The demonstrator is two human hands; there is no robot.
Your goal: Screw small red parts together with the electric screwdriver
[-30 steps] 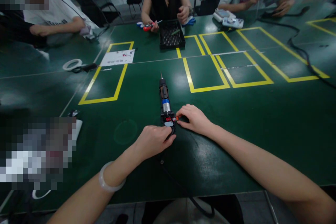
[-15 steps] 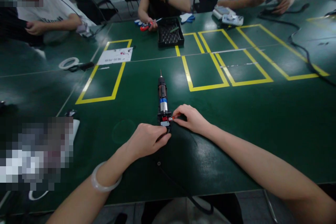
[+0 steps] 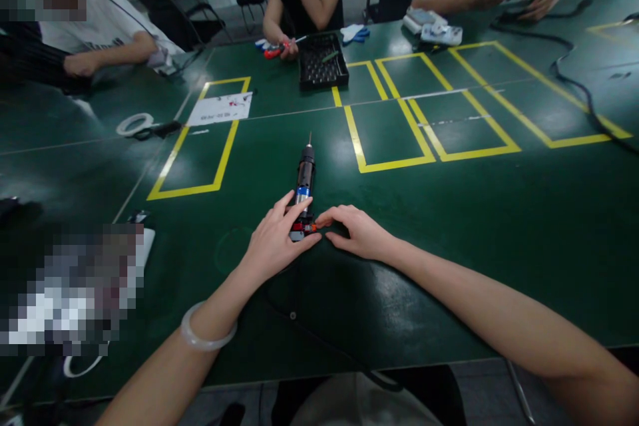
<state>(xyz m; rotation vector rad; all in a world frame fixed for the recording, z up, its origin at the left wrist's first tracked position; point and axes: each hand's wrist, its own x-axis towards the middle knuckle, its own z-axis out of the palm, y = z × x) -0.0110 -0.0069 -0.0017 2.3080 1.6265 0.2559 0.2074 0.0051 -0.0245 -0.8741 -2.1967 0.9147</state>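
An electric screwdriver (image 3: 303, 176) with its rear casing off lies on the green table, bit pointing away from me. A silver motor with a blue band shows in its body. Red and orange parts (image 3: 313, 228) sit at its rear end. My left hand (image 3: 274, 236) lies across the rear of the screwdriver from the left, fingers spread and thumb stretched out below the orange part. My right hand (image 3: 357, 229) is at the right side, its index fingertip at the orange part and its thumb apart from it. Whether that fingertip touches is unclear.
A black cable (image 3: 329, 346) runs toward the table's front edge. Yellow tape frames (image 3: 397, 165) mark the table. A tape roll (image 3: 134, 124) and a white paper (image 3: 219, 108) lie left. Opposite, a co-worker holds a red-handled tool beside a black tray (image 3: 324, 83).
My left hand has moved from the rear end up over the screwdriver's body, its fingers spreading. My right thumb has parted from the index finger. The screwdriver has tilted slightly, its rear shifting left.
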